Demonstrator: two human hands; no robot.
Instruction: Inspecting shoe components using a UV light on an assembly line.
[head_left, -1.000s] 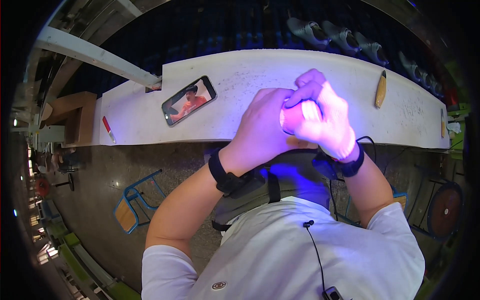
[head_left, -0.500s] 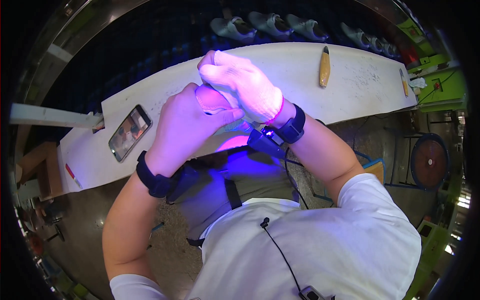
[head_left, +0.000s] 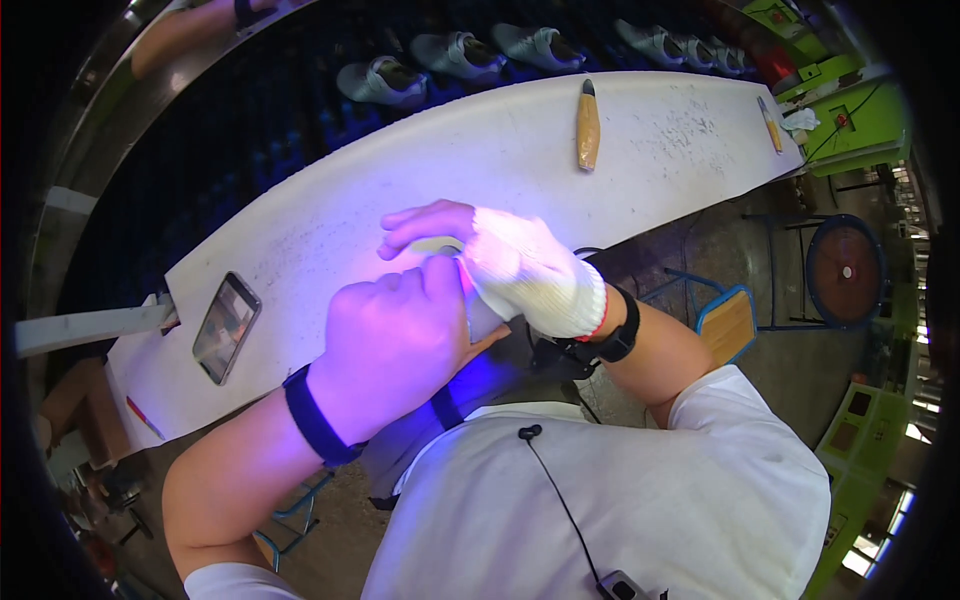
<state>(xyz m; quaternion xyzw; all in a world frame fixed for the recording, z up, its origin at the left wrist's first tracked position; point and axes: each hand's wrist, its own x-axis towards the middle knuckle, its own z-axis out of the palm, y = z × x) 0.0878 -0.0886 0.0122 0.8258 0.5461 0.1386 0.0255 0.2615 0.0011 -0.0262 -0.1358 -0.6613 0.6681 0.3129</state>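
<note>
Here, two hands (head_left: 395,322) meet around one pale item (head_left: 483,317).

White short-sleeved shirt (head_left: 610,490), black wristbands (head_left: 312,420), white fingerless glove (head_left: 535,272), black cable (head_left: 562,497).

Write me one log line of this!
left grip: closed on pale item | right grip: gloved, beside left | phone: on table

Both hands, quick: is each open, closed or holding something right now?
Left hand: closed around a mostly hidden pale item.
Right hand: gloved, partly outstretched; whether it grips cannot be told.
</note>
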